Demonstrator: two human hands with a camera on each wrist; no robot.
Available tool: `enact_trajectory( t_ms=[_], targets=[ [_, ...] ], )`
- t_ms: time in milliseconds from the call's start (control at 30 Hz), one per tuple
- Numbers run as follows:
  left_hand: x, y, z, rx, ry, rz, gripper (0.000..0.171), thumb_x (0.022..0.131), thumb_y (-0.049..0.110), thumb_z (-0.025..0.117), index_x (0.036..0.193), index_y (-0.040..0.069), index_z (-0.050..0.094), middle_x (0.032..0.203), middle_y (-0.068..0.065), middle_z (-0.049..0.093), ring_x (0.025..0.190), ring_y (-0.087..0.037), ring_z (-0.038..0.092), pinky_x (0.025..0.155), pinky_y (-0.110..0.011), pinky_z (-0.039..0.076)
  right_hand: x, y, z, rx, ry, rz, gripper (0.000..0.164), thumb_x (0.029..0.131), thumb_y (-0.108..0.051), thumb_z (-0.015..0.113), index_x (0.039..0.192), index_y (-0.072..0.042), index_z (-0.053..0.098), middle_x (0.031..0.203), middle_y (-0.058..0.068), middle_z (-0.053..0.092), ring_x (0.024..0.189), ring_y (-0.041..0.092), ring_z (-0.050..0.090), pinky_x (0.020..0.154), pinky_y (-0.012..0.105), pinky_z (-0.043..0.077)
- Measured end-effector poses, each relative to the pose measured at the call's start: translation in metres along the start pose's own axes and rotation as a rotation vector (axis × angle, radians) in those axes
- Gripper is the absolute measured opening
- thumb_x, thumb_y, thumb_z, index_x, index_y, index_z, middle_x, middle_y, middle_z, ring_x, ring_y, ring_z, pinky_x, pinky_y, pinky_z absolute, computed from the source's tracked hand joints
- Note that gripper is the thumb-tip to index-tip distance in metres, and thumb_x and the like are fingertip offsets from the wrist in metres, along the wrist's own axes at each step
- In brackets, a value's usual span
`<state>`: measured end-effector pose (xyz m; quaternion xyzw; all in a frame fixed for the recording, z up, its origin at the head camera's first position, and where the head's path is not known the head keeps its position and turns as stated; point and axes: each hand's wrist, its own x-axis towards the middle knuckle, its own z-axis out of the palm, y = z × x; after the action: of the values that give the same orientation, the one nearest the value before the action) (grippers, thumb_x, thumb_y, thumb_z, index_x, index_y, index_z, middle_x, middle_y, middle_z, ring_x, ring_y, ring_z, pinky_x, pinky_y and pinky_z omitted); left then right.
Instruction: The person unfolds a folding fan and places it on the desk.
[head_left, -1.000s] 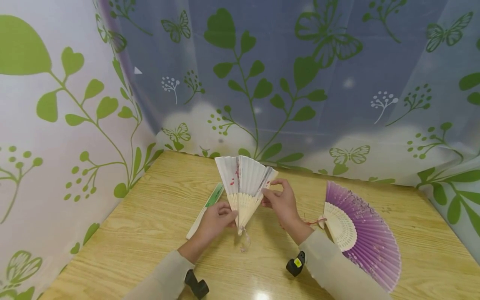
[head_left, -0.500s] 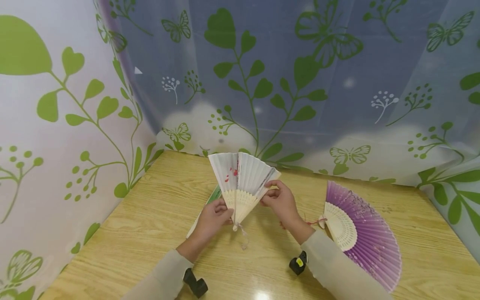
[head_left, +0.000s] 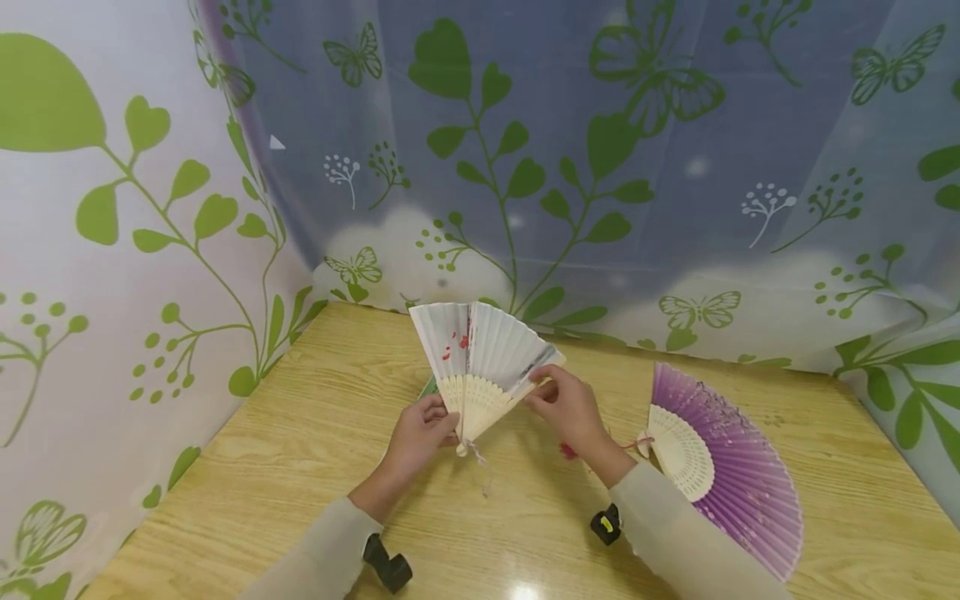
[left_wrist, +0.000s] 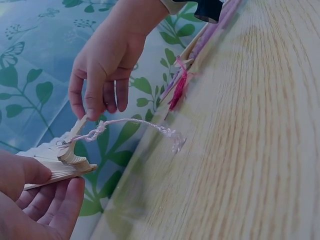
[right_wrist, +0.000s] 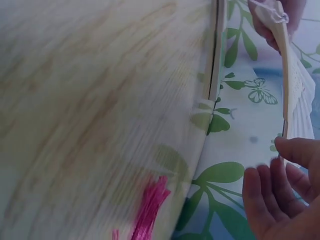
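Note:
A white folding fan (head_left: 498, 346) with red blossoms and pale ribs is partly spread above the table. My left hand (head_left: 418, 429) pinches its left outer rib near the pivot, thumb on top. At the fan's right edge, my right hand (head_left: 570, 410) pinches the outer rib between thumb and fingers. In the left wrist view, a pale braided cord (left_wrist: 134, 120) hangs from the pivot end of the ribs. The right wrist view catches the fan (right_wrist: 300, 100) edge-on, with the right hand (right_wrist: 287, 195) at its near end.
A spread purple folding fan (head_left: 750, 475) lies on the wooden table (head_left: 510, 533) at the right, its pink tassel (right_wrist: 151, 206) near my right wrist. A narrow green-and-white object (head_left: 429, 388) is mostly hidden behind my left hand. Patterned curtains (head_left: 480, 167) border the table's back and sides.
The white fan has spread wider, its left edge and my left hand shifting left while my right hand moved slightly right. The green-and-white object is now more covered. The purple fan stayed put.

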<state>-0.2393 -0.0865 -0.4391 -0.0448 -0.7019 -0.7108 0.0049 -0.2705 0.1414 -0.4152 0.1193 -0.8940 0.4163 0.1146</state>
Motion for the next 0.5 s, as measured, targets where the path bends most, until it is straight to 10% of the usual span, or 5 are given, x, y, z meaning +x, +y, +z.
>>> enact_trajectory(
  t_ms=[500],
  targets=[
    [0.0006, -0.0002, -0.0032, 0.049, -0.004, -0.023, 0.028, 0.093, -0.002, 0.057, 0.119, -0.012, 0.053, 0.101, -0.019, 0.062, 0.078, -0.012, 0.062, 0.074, -0.035, 0.057, -0.0037, 0.0066, -0.0014, -0.380, 0.161, -0.332, 0.021, 0.074, -0.018, 0.085, 0.089, -0.008, 0.073, 0.098, 0.007, 0.065, 0.095, 0.030, 0.056, 0.086, 0.046, 0.048]
  ],
)
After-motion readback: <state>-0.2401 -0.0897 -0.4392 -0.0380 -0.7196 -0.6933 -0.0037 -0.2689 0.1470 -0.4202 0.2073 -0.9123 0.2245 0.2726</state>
